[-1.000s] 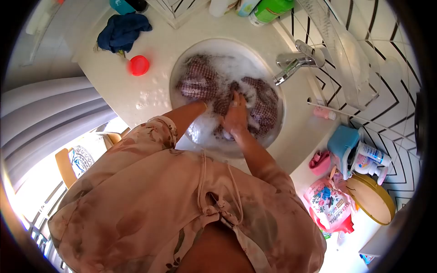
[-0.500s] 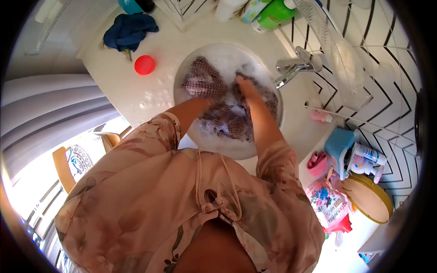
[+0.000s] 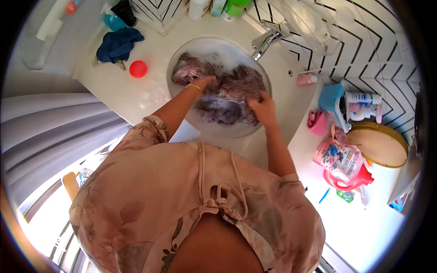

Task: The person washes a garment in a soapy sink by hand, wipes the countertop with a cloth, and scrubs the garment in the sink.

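A dark, checked cloth [image 3: 234, 84] lies bunched and wet in soapy water inside the round white sink [image 3: 268, 91]. My left hand [image 3: 205, 83], with a thin bracelet at the wrist, is over the cloth's left part; its fingers are partly hidden and I cannot make out their grip. My right hand [image 3: 261, 107] is at the right side of the sink, its fingers curled and pressed on the edge of the cloth. Foam covers part of the water around both hands.
The chrome faucet [image 3: 266, 43] reaches over the sink's back right. On the counter's left are a red lid [image 3: 138, 69] and a blue cloth [image 3: 119, 45]. Bottles [image 3: 235, 9] stand at the back. A blue container [image 3: 331, 101] and a round, gold-rimmed tub [image 3: 378, 144] are at the right.
My right hand has moved back toward me and to the sink's right edge, pulling at the cloth. My left hand has come up higher out of the foam. The view has shifted.
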Demonstrator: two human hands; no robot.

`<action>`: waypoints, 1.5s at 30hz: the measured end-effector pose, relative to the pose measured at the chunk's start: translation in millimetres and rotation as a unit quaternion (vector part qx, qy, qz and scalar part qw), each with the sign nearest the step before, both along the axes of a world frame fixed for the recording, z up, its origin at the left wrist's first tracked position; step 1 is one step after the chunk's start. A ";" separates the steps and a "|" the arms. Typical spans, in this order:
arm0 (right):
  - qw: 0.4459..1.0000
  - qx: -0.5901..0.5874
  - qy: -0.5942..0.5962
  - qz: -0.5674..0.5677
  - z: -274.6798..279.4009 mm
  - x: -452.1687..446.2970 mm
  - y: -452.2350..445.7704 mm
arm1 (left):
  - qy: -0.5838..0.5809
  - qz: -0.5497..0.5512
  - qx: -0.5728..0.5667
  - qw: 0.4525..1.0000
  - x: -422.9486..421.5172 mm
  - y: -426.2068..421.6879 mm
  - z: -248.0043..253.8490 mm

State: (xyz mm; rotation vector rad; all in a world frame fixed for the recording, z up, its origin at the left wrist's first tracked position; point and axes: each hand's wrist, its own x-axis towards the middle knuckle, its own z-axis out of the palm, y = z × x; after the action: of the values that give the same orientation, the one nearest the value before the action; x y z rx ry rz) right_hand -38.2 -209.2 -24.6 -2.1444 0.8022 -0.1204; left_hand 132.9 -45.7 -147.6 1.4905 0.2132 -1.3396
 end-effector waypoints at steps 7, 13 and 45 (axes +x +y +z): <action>0.953 0.149 -0.229 -0.128 119.5 -29.0 -33.0 | 0.277 0.330 -0.236 0.871 -25.9 -6.9 75.8; 0.901 0.274 -0.285 -0.179 108.7 -48.3 -48.0 | 0.235 0.252 -0.381 0.858 -38.3 10.0 130.9; 0.911 0.272 -0.255 -0.178 195.8 -76.8 -61.6 | -0.224 -0.235 -0.365 0.872 -65.3 -39.3 131.7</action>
State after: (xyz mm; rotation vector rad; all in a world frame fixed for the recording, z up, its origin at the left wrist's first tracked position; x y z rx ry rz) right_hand -114.9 -270.7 171.2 -1.3355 0.7864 -0.5555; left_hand 67.7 -84.9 -15.9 1.1618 -0.9201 -1.1878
